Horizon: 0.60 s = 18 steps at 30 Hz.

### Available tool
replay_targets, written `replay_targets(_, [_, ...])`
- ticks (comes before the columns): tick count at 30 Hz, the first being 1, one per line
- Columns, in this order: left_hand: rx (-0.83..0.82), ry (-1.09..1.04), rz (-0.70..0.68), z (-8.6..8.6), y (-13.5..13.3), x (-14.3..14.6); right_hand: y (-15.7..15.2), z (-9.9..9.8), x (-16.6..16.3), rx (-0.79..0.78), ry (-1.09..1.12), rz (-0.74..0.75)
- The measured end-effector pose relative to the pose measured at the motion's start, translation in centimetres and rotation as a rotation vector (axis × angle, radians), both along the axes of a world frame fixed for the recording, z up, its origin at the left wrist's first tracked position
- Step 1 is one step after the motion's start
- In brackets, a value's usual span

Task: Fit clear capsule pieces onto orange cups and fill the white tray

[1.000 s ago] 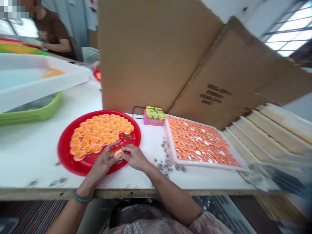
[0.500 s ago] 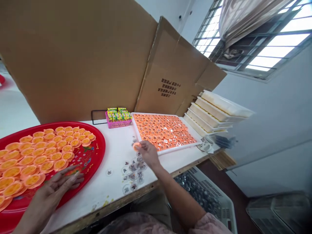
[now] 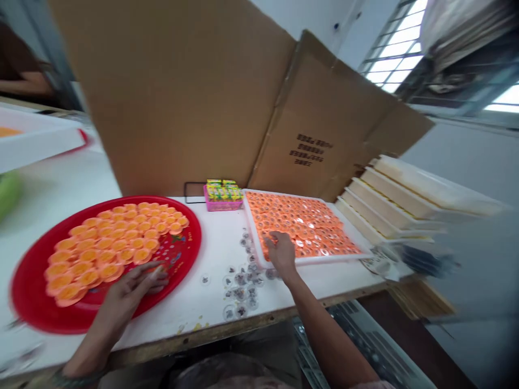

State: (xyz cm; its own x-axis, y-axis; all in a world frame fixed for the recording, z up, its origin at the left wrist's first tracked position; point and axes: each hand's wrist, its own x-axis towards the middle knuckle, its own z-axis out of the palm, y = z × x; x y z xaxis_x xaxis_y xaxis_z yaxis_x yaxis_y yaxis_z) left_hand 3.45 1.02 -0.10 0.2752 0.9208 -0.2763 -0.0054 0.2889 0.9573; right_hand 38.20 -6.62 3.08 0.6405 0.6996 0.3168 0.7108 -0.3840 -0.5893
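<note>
My left hand (image 3: 135,286) is over the right front part of a round red tray (image 3: 190,254), fingers curled and a bit of an orange disc showing at the fingertips. Overlapping orange discs (image 3: 105,243) with yellow-orange centres cover much of that tray. My right hand (image 3: 281,251) reaches over the left front corner of a white tray (image 3: 255,243). Its thumb and fingers pinch at an orange disc there, mostly hidden by the hand. Rows of orange discs with clear, dark-printed tops (image 3: 308,227) fill the white tray. Small clear printed discs (image 3: 241,292) lie loose between the trays.
A pink basket (image 3: 223,205) of small yellow-green boxes stands behind, against tall cardboard (image 3: 182,108). Stacked white trays (image 3: 389,205) rise at the right. Below the table edge is a crate (image 3: 365,340). Another person's arm (image 3: 28,84) shows at far left.
My right hand has carried the orange disc from above the loose clear discs to the white tray's corner. The view has swung left. My left hand remains over the red tray.
</note>
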Motion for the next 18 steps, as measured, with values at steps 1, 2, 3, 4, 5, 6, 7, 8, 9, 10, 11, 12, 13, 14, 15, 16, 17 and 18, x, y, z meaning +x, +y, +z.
replay_targets(1, [0.011, -0.028, 0.007, 0.0, -0.1, 0.0, 0.5, 0.2, -1.2, 0.067, -0.046, 0.036])
replay_targets(2, [0.015, -0.056, 0.008, 0.1, -0.1, 0.1, 1.2, 0.4, -2.7, 0.122, -0.06, 0.112])
replay_targets(3, [0.016, -0.076, 0.017, 0.1, -0.1, 0.1, 2.2, 0.6, -4.4, 0.154, -0.039, 0.225])
replay_targets(4, [0.01, -0.087, 0.016, 0.2, 0.0, 0.1, 3.4, 0.7, -6.3, 0.165, -0.003, 0.364])
replay_targets(5, [0.001, -0.096, 0.024, 0.2, 0.1, 0.2, 4.7, 0.8, -8.2, 0.16, 0.033, 0.508])
replay_targets(6, [-0.005, -0.108, 0.038, 0.1, 0.1, 0.2, 6.1, 0.8, -10.2, 0.141, 0.059, 0.639])
replay_targets(7, [-0.01, -0.12, 0.049, 0.1, 0.2, 0.2, 7.6, 0.7, -12.1, 0.111, 0.071, 0.743])
replay_targets(8, [-0.011, -0.133, 0.06, 0.0, 0.2, 0.2, 9.1, 0.4, -13.9, 0.073, 0.071, 0.818])
replay_targets(9, [-0.01, -0.146, 0.066, -0.2, 0.2, 0.2, 10.6, 0.1, -15.4, 0.031, 0.062, 0.864])
replay_targets(10, [-0.008, -0.156, 0.067, -0.3, 0.2, 0.2, 12.0, -0.3, -16.7, -0.013, 0.046, 0.897])
replay_targets(11, [-0.007, -0.164, 0.063, -0.4, 0.3, 0.2, 13.2, -0.7, -17.8, -0.054, 0.021, 0.934])
replay_targets(12, [-0.006, -0.173, 0.059, -0.5, 0.3, 0.2, 14.3, -1.2, -18.6, -0.09, -0.019, 0.986])
replay_targets(13, [-0.007, -0.182, 0.056, -0.6, 0.4, 0.2, 15.1, -1.7, -19.3, -0.119, -0.076, 1.048])
replay_targets(14, [-0.01, -0.191, 0.054, -0.7, 0.5, 0.2, 15.8, -2.1, -19.7, -0.14, -0.145, 1.109])
replay_targets(15, [-0.015, -0.198, 0.053, -0.7, 0.6, 0.2, 16.3, -2.5, -20.0, -0.157, -0.221, 1.159])
replay_targets(16, [-0.021, -0.203, 0.052, -0.8, 0.6, 0.2, 16.6, -2.8, -20.1, -0.174, -0.296, 1.192])
replay_targets(17, [-0.028, -0.205, 0.054, -0.8, 0.7, 0.2, 16.8, -3.0, -20.1, -0.191, -0.36, 1.202])
replay_targets(18, [-0.036, -0.204, 0.056, -0.8, 0.7, 0.2, 16.9, -3.2, -20.0, -0.205, -0.404, 1.198])
